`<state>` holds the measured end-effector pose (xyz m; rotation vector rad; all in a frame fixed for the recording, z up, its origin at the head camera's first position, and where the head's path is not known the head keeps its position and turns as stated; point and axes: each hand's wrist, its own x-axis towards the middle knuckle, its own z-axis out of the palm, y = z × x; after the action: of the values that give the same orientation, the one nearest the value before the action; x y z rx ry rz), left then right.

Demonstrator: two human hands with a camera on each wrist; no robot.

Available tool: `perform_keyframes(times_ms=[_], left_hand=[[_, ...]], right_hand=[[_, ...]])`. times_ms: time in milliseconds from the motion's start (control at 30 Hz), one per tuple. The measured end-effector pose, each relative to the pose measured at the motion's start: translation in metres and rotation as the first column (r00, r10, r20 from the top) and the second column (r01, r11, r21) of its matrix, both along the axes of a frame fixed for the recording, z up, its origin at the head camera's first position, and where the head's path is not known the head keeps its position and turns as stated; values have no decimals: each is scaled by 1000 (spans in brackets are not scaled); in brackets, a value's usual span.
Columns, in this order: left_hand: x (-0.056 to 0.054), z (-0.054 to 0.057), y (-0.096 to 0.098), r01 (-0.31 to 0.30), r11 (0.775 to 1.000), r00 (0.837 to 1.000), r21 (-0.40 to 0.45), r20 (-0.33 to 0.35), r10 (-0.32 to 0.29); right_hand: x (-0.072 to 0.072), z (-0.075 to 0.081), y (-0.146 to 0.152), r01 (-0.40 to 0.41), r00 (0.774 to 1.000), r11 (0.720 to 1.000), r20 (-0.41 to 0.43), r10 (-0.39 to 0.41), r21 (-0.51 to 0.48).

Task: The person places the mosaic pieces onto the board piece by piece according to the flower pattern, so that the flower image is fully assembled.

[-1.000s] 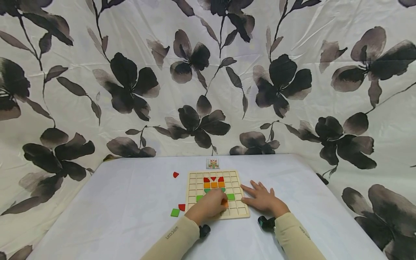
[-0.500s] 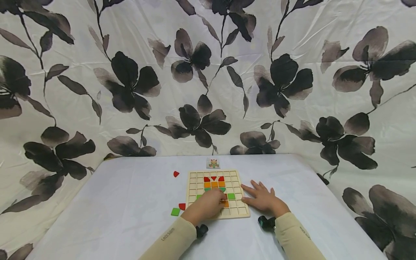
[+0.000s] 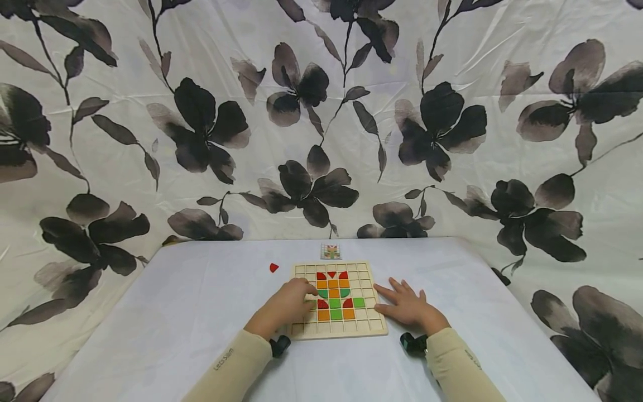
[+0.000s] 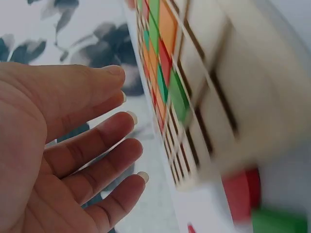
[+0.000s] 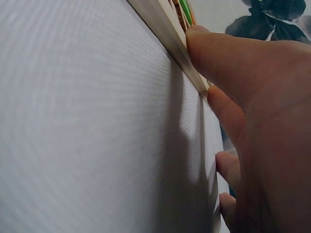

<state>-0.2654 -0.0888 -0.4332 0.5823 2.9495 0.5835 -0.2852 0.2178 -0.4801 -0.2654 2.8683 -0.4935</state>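
Observation:
My left hand (image 3: 286,304) is over the left side of a wooden grid board (image 3: 361,326), its fingers loosely bent with nothing between them. In the left wrist view, that hand (image 4: 82,145) is beside the board's grid. Inlaid pieces on the board include an orange square (image 3: 349,314), a green square (image 3: 335,314) and a red quarter-round (image 3: 348,304). My right hand (image 3: 409,307) lies spread at the right edge. Its thumb (image 5: 214,48) and forefinger touch the board's side in the right wrist view.
A loose red piece (image 3: 273,268) lies left of the board, and a small pattern card (image 3: 330,252) lies behind it. Near the board's corner are another red piece (image 4: 243,194) and a green piece (image 4: 279,221), hidden by my left hand in the head view.
My left hand has moved left from the middle of the board, uncovering the red, green and orange pieces there. The right hand stays at the board's edge.

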Motion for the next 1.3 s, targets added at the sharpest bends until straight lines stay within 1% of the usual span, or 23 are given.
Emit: perform_keyframes(times_ms=[100,167,300,433,600,867,933,1100,1300], left_hand=[[0,0,-17,-34,999,999,-18,-3,34],[1,0,-28,-69,997,998,-31,7,69],[3,-4,-45,-111,992,993,-66,34,113],[6,-11,-55,-104,991,992,-83,66,109],[11,-16,-59,-84,994,993,-68,75,89],[12,-17,-59,-69,996,994,-53,78,73],[12,-17,-59,-76,997,993,-31,84,79],[14,-14,-58,-96,994,990,42,107,91],[11,-7,-58,-105,991,989,84,114,95]], right_hand=[[1,1,-1,3,1000,1000,-1,-3,-3],[1,2,-1,4,1000,1000,-2,-4,-4],[2,3,-2,9,1000,1000,1,-9,-4],[2,3,-2,13,1000,1000,3,-13,-3],[3,4,-2,7,1000,1000,-5,-7,-15],[4,5,-2,-2,1000,1000,-6,2,-17],[4,5,-2,-1,1000,1000,-8,1,-15],[3,4,-1,3,1000,1000,-13,-4,-17],[3,2,0,1,1000,1000,-15,-1,-13]])
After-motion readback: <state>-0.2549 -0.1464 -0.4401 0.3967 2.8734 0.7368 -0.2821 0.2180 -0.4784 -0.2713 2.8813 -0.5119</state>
